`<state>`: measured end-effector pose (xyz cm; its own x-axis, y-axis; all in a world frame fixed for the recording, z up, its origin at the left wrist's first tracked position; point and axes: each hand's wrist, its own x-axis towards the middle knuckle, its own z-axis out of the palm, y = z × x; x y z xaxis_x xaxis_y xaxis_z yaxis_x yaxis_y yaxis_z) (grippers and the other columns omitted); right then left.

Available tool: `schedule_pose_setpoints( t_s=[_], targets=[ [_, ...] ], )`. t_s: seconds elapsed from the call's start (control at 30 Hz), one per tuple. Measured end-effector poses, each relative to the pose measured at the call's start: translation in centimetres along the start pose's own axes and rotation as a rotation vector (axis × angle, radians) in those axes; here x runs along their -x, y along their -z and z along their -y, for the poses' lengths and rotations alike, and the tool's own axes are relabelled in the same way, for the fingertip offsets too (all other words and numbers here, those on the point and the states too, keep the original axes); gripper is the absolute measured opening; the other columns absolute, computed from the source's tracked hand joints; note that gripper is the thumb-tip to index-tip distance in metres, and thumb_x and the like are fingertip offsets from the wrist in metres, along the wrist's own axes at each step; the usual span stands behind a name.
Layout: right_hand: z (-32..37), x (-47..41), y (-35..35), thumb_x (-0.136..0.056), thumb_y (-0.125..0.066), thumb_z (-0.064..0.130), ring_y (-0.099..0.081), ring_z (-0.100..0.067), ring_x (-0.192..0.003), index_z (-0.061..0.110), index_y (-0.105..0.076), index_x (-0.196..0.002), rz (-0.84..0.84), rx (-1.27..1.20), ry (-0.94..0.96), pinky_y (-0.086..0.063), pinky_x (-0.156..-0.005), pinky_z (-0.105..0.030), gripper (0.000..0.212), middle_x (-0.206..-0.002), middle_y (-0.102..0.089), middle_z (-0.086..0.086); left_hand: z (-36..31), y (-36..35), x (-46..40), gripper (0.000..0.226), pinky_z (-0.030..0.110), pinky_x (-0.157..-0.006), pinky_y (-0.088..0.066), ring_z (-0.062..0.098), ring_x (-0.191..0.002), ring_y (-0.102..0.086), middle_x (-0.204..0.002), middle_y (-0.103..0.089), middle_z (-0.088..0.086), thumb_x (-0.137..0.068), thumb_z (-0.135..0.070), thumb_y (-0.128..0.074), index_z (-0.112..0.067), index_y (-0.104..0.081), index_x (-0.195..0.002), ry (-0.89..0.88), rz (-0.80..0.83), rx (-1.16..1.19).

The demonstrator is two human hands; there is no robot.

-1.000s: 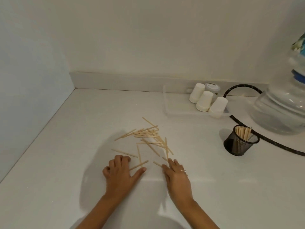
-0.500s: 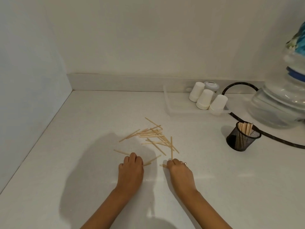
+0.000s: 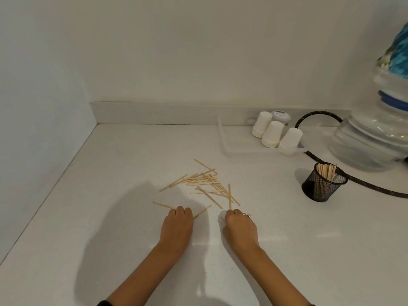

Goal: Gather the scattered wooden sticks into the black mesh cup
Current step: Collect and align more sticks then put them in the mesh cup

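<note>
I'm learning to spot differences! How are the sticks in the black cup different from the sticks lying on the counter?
The sticks in the black mesh cup stand nearly upright; the scattered sticks lie flat on the counter. The cup's sticks are bunched together; the scattered ones point many ways and cross over each other. The cup's sticks are partly hidden by mesh; the scattered ones show whole. Both are thin, pale wood.

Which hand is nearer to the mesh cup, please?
The right hand is nearer: the mesh cup stands off to its right and farther back. The left hand is on the right hand's far side.
</note>
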<state>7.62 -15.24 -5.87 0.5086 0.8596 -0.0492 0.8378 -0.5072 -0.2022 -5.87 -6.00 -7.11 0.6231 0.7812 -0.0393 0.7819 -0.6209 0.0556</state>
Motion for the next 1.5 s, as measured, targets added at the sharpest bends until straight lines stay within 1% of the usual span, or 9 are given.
schedule_pose_setpoints(
  t_s=[0.13, 0.23, 0.3, 0.4, 0.73, 1.0, 1.1, 1.2, 1.5],
  targets=[
    [-0.7, -0.5, 1.3, -0.078, -0.059, 0.005, -0.05, -0.014, -0.058, 0.0, -0.066, -0.076, 0.025, -0.646, -0.216, -0.042, -0.058, -0.024, 0.01, -0.067, -0.061, -0.011, -0.1, 0.0, -0.2, 0.017, 0.024, -0.068, -0.036, 0.016, -0.095, -0.052, -0.112, -0.054, 0.005, -0.096, -0.005, -0.039, -0.011, -0.049, -0.109, 0.014, 0.02, -0.001],
    [-0.6, -0.3, 2.0, -0.084, -0.057, -0.003, -0.065, -0.015, -0.059, 0.0, -0.067, -0.078, 0.167, -1.273, -0.394, -0.057, -0.06, -0.023, 0.012, -0.08, -0.067, -0.013, -0.1, 0.2, -0.3, 0.015, 0.023, -0.07, -0.039, 0.018, -0.096, -0.054, -0.111, -0.055, 0.006, -0.097, -0.01, -0.04, -0.01, -0.051, -0.108, 0.031, 0.023, 0.012],
    [-0.5, -0.3, 2.0, -0.088, -0.054, -0.003, -0.071, -0.02, -0.07, -0.002, -0.067, -0.087, 0.239, -1.424, -0.464, -0.06, -0.062, -0.024, 0.013, -0.094, -0.068, -0.018, -0.2, 0.3, -0.4, 0.015, 0.023, -0.069, -0.039, 0.019, -0.096, -0.054, -0.11, -0.055, 0.006, -0.096, -0.011, -0.04, -0.009, -0.052, -0.106, 0.045, 0.029, 0.028],
    [-0.5, -0.1, 1.7, -0.089, -0.054, -0.003, -0.071, -0.027, -0.082, -0.006, -0.067, -0.097, 0.308, -1.536, -0.537, -0.06, -0.063, -0.026, 0.015, -0.087, -0.069, -0.022, -0.4, 0.4, -0.4, 0.015, 0.023, -0.067, -0.037, 0.018, -0.091, -0.053, -0.107, -0.056, 0.006, -0.092, -0.01, -0.041, -0.01, -0.052, -0.101, 0.055, 0.008, 0.048],
    [0.0, -0.1, 0.7, -0.089, -0.053, -0.006, -0.07, -0.024, -0.071, -0.005, -0.064, -0.094, 0.329, -1.719, -0.639, -0.062, -0.066, -0.033, 0.012, -0.076, -0.066, -0.018, -0.2, 0.6, -0.4, 0.014, 0.024, -0.063, -0.037, 0.019, -0.086, -0.058, -0.101, -0.06, 0.006, -0.092, -0.005, -0.041, -0.01, -0.05, -0.101, 0.03, -0.005, 0.146],
    [0.7, 0.1, 0.3, -0.089, -0.052, -0.008, -0.073, -0.026, -0.072, -0.006, -0.057, -0.104, 0.376, -1.801, -0.612, -0.061, -0.06, -0.033, 0.016, -0.087, -0.072, -0.023, -0.6, 1.6, 0.1, 0.005, 0.017, -0.062, -0.047, 0.006, -0.072, -0.061, -0.081, -0.065, -0.007, -0.082, -0.019, -0.064, -0.02, -0.064, -0.088, 0.166, 0.148, 0.896],
    [1.3, 0.1, 0.3, -0.091, -0.048, -0.006, -0.068, -0.035, -0.082, -0.011, -0.059, -0.104, 0.415, -1.854, -0.586, -0.059, -0.075, -0.042, 0.017, -0.1, -0.067, -0.032, -1.1, 2.0, 1.0, 0.008, 0.027, -0.065, -0.058, 0.014, -0.071, -0.069, -0.08, -0.072, 0.004, -0.081, -0.015, -0.065, -0.017, -0.068, -0.089, 0.201, 0.246, 1.197],
    [1.5, 0.2, 0.0, -0.098, -0.043, 0.009, -0.064, -0.042, -0.103, -0.014, -0.059, -0.106, 0.442, -1.972, -0.597, -0.052, -0.092, -0.046, 0.029, -0.111, -0.064, -0.033, -1.5, 2.0, 1.6, 0.019, 0.029, -0.07, -0.058, 0.015, -0.075, -0.069, -0.084, -0.071, 0.004, -0.08, -0.016, -0.066, -0.019, -0.063, -0.099, 0.229, 0.227, 1.17],
    [2.0, 0.4, -0.1, -0.091, -0.056, -0.002, -0.069, -0.026, -0.09, -0.006, -0.062, -0.103, 0.277, -2.025, -0.648, -0.059, -0.058, -0.028, 0.014, -0.092, -0.072, -0.019, -1.8, 1.9, 2.3, 0.033, 0.023, -0.064, -0.056, 0.007, -0.065, -0.067, -0.077, -0.07, -0.003, -0.081, -0.026, -0.071, -0.028, -0.053, -0.109, 0.19, 0.08, 1.054]
  ],
)
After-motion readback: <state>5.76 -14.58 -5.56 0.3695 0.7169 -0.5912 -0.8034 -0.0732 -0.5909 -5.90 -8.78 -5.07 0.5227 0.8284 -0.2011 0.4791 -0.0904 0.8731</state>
